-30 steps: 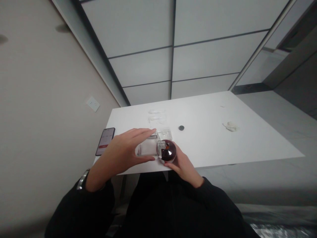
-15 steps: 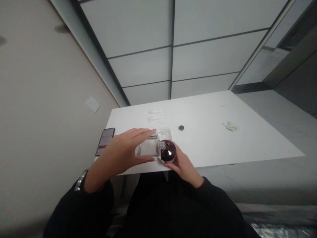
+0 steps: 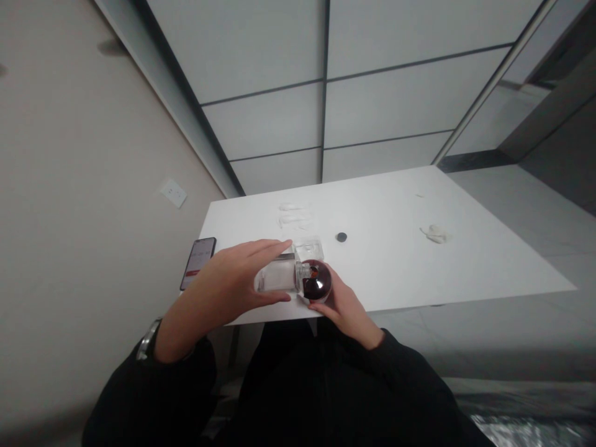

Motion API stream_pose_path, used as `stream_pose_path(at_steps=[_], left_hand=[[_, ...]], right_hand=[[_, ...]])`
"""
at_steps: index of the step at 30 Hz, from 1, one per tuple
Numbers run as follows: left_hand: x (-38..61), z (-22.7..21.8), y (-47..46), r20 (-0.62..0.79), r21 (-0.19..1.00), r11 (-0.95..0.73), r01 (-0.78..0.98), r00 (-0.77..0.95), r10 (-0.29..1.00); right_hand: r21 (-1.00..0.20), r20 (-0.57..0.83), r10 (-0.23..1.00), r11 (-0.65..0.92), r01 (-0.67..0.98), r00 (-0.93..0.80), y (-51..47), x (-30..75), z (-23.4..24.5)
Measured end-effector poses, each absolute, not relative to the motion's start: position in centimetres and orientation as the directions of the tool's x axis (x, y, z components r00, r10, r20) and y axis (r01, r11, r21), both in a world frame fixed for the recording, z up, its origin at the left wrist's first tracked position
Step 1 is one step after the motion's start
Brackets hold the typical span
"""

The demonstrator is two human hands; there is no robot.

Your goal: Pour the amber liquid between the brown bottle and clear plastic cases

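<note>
Bottle (image 3: 275,277), clear, rectangular: lay on its side above the near edge of the table (image 3: 395,248), clamped between thumb and fingers of the left hand (image 3: 228,282). Flask (image 3: 318,280), round, dark red: sat cupped in the right hand (image 3: 347,310), its neck meeting the clear neck; whether the mouths touched could not be told. Both hands were closed on their glass.

Handling, as judged: necks wanted squaring up, wrists steadied, and tilt gentle, since smooth glass could slip and dark liquid would mark the white top.

Nearby: phone (image 3: 198,262) at left, small clear box (image 3: 310,249) just behind, dark disc (image 3: 341,236), white wad (image 3: 433,233) well apart.
</note>
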State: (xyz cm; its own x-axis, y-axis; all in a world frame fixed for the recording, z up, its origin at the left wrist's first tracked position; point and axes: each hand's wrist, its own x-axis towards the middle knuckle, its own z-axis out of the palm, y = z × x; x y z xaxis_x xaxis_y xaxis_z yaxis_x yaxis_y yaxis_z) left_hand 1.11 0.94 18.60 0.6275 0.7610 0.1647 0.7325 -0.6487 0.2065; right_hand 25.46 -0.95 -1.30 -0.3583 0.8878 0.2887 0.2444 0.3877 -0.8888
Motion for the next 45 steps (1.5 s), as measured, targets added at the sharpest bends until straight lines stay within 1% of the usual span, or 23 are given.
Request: stream_pose_path(at_steps=[6, 12, 16, 18, 25, 33, 38, 45], left_hand=[[1.4, 18.7, 1.0, 0.13, 0.197, -0.623, 0.757, 0.61, 0.782], [2.5, 19.6, 0.9, 0.038, 0.185, -0.493, 0.85, 0.495, 0.868], [2.8, 19.7, 0.7, 0.004, 0.196, -0.402, 0.894, 0.409, 0.912], [2.8, 19.6, 0.7, -0.005, 0.192, -0.385, 0.903, 0.393, 0.92], [2.5, 19.5, 0.9, 0.031, 0.157, -0.522, 0.839, 0.524, 0.851], [2.4, 19.6, 0.9, 0.05, 0.203, -0.551, 0.81, 0.553, 0.832], [2.5, 19.6, 0.8, 0.046, 0.196, -0.509, 0.838, 0.51, 0.859], [2.5, 19.7, 0.9, 0.068, 0.223, -0.562, 0.796, 0.563, 0.824]], right_hand=[[-0.892, 0.281, 0.889, 0.381, 0.245, -0.362, -1.0, 25.5, -1.2], [-0.903, 0.272, 0.888, 0.369, 0.222, -0.37, -1.0, 25.5, -0.9], [-0.911, 0.259, 0.895, 0.351, 0.215, -0.364, -1.0, 25.5, -0.6], [-0.913, 0.262, 0.895, 0.351, 0.209, -0.362, -1.0, 25.5, -0.6], [-0.904, 0.267, 0.894, 0.362, 0.228, -0.36, -1.0, 25.5, -1.0], [-0.905, 0.264, 0.897, 0.358, 0.23, -0.354, -1.0, 25.6, -1.1], [-0.906, 0.259, 0.898, 0.354, 0.232, -0.356, -1.0, 25.6, -0.9], [-0.902, 0.27, 0.895, 0.364, 0.232, -0.356, -1.0, 25.5, -1.2]])
